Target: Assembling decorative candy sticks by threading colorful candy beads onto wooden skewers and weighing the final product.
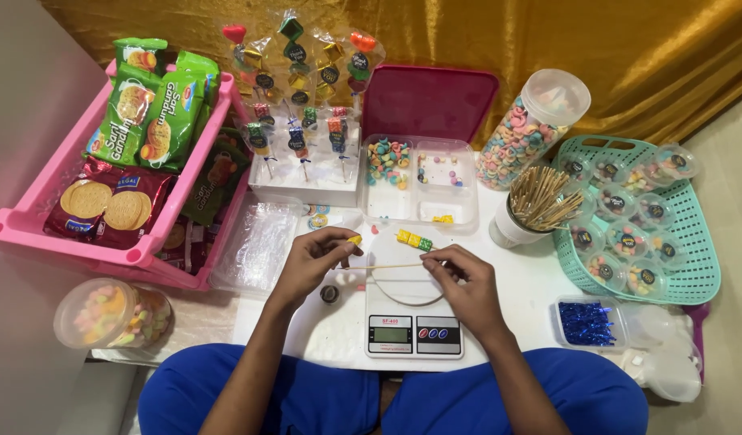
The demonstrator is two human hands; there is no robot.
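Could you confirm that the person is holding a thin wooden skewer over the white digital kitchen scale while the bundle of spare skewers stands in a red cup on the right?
Nearly right: the head view shows the left hand and right hand holding the thin wooden skewer over the white digital kitchen scale, but the bundle of spare skewers stands in a white cup, not a red one.

Left hand [313,259] pinches a yellow candy [355,239] — right hand [466,282] holds a wooden skewer [391,266] over the scale [413,322]

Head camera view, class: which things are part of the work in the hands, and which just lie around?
In use: left hand with yellow candy; right hand with wooden skewer; candy pieces; divided candy tray.

Lying about: kitchen scale, biscuit packets, teal basket, blue ties.
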